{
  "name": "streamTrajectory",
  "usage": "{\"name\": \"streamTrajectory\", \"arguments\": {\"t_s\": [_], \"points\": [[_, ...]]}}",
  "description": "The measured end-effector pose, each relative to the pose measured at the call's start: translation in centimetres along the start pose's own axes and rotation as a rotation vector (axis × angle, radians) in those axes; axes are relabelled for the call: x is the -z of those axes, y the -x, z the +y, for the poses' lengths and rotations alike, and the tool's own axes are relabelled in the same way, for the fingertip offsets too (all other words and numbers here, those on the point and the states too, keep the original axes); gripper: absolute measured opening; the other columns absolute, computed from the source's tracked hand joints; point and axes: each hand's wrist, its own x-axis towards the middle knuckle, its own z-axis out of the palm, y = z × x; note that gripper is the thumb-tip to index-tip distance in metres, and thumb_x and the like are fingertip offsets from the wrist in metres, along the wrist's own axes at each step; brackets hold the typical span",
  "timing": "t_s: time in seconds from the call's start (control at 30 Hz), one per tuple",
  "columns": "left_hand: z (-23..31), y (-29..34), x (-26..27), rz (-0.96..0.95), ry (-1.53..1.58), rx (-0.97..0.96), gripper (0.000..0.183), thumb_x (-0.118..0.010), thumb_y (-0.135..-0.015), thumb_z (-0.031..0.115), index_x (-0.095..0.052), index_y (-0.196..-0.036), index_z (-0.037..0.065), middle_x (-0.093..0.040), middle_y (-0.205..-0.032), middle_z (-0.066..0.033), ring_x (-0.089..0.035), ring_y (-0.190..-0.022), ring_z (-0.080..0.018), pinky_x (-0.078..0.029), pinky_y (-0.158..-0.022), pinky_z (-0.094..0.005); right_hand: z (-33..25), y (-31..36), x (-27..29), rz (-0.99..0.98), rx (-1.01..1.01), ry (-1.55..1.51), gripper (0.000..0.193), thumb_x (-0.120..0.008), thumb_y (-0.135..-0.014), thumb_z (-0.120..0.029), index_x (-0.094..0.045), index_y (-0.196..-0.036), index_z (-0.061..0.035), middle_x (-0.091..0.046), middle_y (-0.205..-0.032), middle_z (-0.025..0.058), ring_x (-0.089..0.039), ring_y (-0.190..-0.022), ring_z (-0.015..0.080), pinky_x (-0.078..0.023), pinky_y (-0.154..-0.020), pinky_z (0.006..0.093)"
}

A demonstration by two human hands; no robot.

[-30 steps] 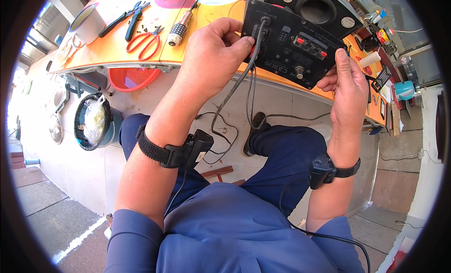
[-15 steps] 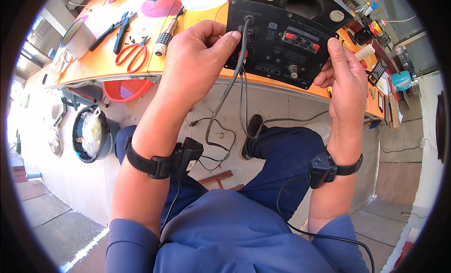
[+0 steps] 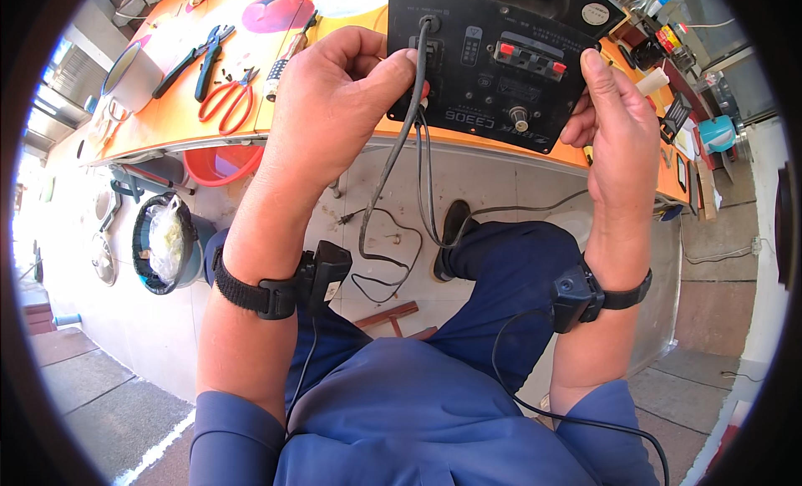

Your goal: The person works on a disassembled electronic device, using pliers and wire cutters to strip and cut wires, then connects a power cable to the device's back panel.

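Both my hands hold up a black speaker back panel, tilted with its printed face toward me. My left hand grips its left edge, the thumb lying over the front beside a switch and a cord. My right hand pinches the right edge, thumb in front and fingers partly hidden behind. On the panel are a terminal block with red tabs and a silver knob. A thick black cord leaves its upper left and hangs to the floor, along with thinner wires. Behind it stands a black speaker box with a round opening.
On the orange table lie red-handled cutters, blue-black pliers, a screwdriver and a white pot. Beneath are a red basin and a lined bin. A cord plug lies on the floor.
The panel and my left hand have shifted slightly left and up in the view. My right hand stays on the right edge. The grip of both hands looks the same.
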Motion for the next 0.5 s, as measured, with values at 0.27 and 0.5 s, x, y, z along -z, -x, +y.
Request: {"name": "streamTrajectory", "arguments": {"t_s": [0.27,0.5], "points": [[-0.05,0.14,0.20,-0.012,-0.027,-0.017,0.025,-0.080,-0.100,0.023,-0.077,-0.102,-0.002,-0.074,-0.080,0.0010,-0.061,-0.071,-0.0034,-0.050,-0.065,-0.0232,-0.06,-0.20,0.19,-0.012,-0.001,0.009,0.042,-0.072,-0.106,-0.050,-0.079,-0.100,-0.0083,-0.066,-0.073,-0.0023,-0.061,-0.054,0.0072,-0.041,-0.052,0.0214],[-0.47,-0.02,0.25,-0.020,0.006,-0.023,0.024,-0.080,-0.099,0.021,-0.078,-0.104,-0.002,-0.074,-0.079,0.0012,-0.060,-0.070,-0.0029,-0.049,-0.065,-0.0228,0.04,-0.34,0.19,-0.021,-0.003,-0.011,0.041,-0.073,-0.106,-0.049,-0.079,-0.101,-0.0085,-0.066,-0.074,-0.0022,-0.061,-0.054,0.0072,-0.041,-0.052,0.0213]]}}
